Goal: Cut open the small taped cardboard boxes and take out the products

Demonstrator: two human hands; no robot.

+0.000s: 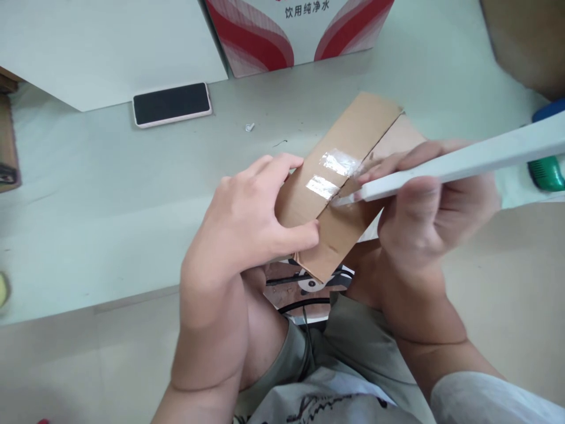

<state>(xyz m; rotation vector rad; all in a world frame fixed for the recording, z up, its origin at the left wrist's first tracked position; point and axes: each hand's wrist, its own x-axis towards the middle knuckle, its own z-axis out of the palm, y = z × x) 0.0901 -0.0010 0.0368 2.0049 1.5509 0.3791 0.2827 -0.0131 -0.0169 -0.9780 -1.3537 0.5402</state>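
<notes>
Head view: your left hand (247, 212) grips the cardboard box (353, 126); your right hand (445, 218) holds the white tool (477, 154), tip (348, 200) at the seam (379, 141) between them.

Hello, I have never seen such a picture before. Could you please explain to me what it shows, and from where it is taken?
There is no machine here: a person works with two bare hands. The only picture comes from a camera worn on the head, looking forward and down. The left hand grips a cardboard box that carries pieces of shiny clear tape. The right hand holds a long white tool, its narrow tip at the seam of the box; I cannot tell exactly which tool it is. On the table, a phone lies beyond the left hand, and a red and white carton stands farther back.
</notes>
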